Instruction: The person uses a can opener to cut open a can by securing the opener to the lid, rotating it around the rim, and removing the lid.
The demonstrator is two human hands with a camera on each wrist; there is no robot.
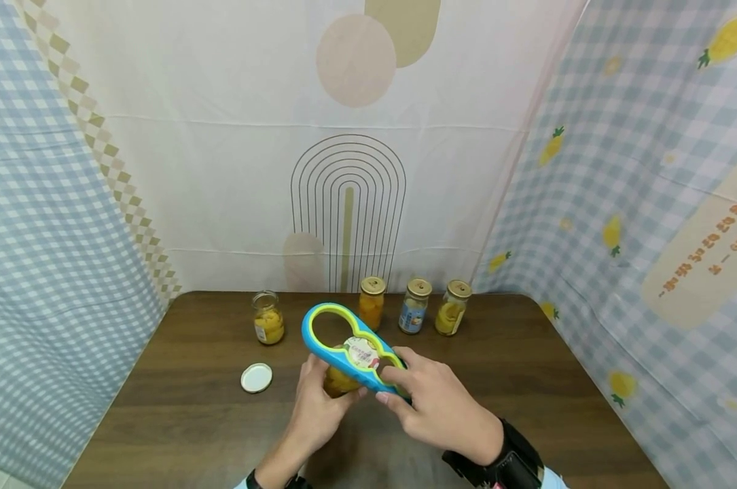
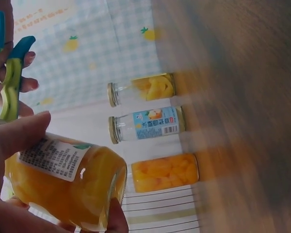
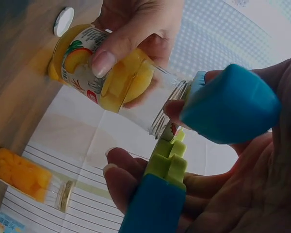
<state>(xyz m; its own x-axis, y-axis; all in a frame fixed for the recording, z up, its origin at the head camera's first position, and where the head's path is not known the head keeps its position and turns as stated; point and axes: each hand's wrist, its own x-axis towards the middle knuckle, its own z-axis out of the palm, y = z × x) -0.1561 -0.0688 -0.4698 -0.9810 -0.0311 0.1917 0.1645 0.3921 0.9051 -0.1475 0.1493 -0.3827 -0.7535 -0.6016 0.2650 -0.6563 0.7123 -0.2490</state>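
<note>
Head view: I observe two hands working at the middle of a brown table (image 1: 178, 407).
Left hand (image 1: 319, 407): fingers and thumb are wrapped round the fruit jar (image 1: 337, 383), at its left and near sides.
Right hand (image 1: 438, 404): fingers and thumb are curled on the right end of the blue-and-green opener (image 1: 358, 373).
Fruit jar: held between the hands, tilted, with yellow fruit inside; I cannot tell whether its base touches the table.
Opener: lies across the jar's top, the printed lid (image 1: 362, 353) showing through its middle; I cannot tell how tightly its ridges bear on the lid.
Uncapped jar (image 1: 269, 324): upright at far left, holding yellow fruit.
Loose lid (image 1: 256, 378): flat on the table, on the near side of the uncapped jar, pale face up.
Far row, right of centre: an orange-fruit jar (image 1: 371, 305), a blue-labelled jar (image 1: 414, 312) and a yellow-fruit jar (image 1: 452, 311) stand upright, left to right, all gold-capped.
</note>
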